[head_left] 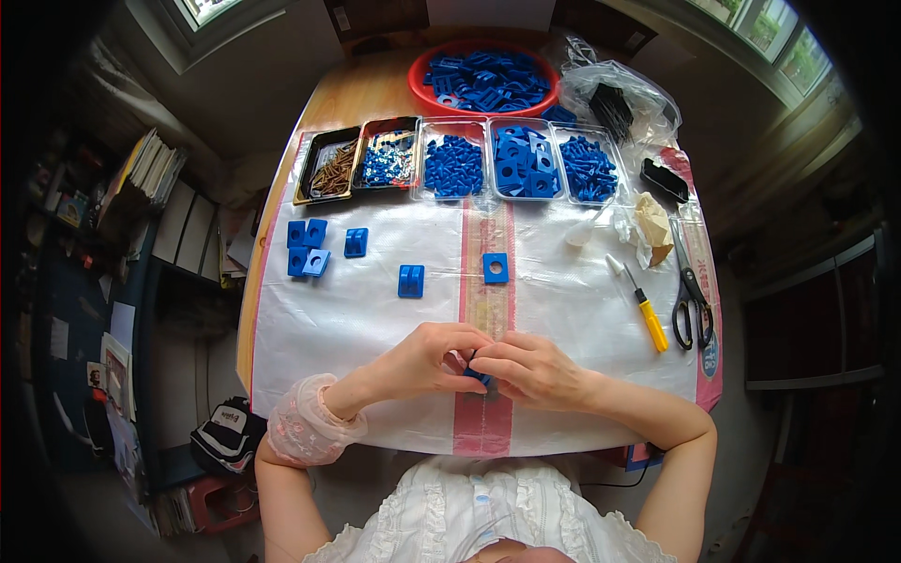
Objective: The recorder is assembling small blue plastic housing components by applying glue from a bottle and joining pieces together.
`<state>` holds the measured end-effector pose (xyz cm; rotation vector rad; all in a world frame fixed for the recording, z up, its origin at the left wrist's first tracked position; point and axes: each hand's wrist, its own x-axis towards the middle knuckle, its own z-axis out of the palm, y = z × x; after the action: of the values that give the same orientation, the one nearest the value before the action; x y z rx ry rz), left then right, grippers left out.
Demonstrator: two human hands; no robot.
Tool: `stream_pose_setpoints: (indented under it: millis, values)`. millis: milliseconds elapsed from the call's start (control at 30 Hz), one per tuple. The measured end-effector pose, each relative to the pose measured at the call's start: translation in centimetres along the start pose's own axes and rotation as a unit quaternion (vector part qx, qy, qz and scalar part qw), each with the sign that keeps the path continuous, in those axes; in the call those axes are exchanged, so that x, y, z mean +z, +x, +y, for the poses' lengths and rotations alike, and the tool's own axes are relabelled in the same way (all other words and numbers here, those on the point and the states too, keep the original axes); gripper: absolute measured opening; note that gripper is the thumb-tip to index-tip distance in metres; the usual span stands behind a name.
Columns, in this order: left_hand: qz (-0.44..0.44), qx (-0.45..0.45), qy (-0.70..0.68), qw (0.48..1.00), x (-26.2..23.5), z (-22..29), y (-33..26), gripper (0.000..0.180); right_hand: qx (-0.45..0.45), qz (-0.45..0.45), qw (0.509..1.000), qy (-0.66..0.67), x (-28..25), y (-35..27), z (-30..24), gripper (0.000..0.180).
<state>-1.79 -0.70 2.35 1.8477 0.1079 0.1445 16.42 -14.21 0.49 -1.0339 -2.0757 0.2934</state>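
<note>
Close to the table's near edge, my left hand (438, 360) and my right hand (527, 370) meet over a small blue plastic part (477, 372). Fingers of both hands are closed on it and cover most of its shape. Just beyond them lies a flat blue square plate with a round hole (495, 268). Left of that is a blue ribbed piece (411, 281), with a second blue ribbed piece (356, 243) farther off. A small cluster of blue square plates (297, 262) rests at the left.
Along the back, trays hold brown screws (334, 174), small shiny metal pieces (387, 161), and blue parts (454, 167). Behind stands a red basin (414, 83) of blue parts. At right lie a yellow-handled screwdriver (651, 324), black scissors (692, 298), crumpled paper (652, 225) and a black box (664, 180).
</note>
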Motion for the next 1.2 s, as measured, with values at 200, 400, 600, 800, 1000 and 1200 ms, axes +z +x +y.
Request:
stream_pose_setpoints:
  millis: [200, 400, 600, 800, 1000, 1200]
  values:
    - [0.111, -0.015, 0.126, 0.986, -1.6, 2.6, -0.8, 0.031, -0.007, 0.066, 0.996, -0.061, -0.9, 0.2, -0.8, 0.051]
    - [0.189, -0.003, 0.253, 0.949, -3.8, 0.9, 1.6, 0.022, -0.003, -0.003, 0.998, -0.057, -0.6, -0.1, -0.3, 0.036]
    - [0.215, 0.068, 0.423, 0.878, -3.9, -3.1, 3.2, 0.019, -0.05, -0.045, 0.992, -0.105, -0.7, 0.2, -0.8, 0.022]
    - [0.191, 0.11, 0.512, 0.83, -5.2, -1.6, 2.7, 0.025, -0.047, -0.057, 0.993, -0.096, -0.6, -0.3, -0.1, 0.019]
    - [0.131, 0.045, 0.43, 0.892, -7.9, -2.8, -0.1, 0.039, -0.061, -0.099, 0.988, -0.104, -0.1, -0.7, -0.1, 0.019]
    - [0.141, 0.076, 0.445, 0.881, -8.2, -3.5, -0.1, 0.047, -0.056, -0.109, 0.988, -0.098, 0.3, -0.5, -0.1, 0.014]
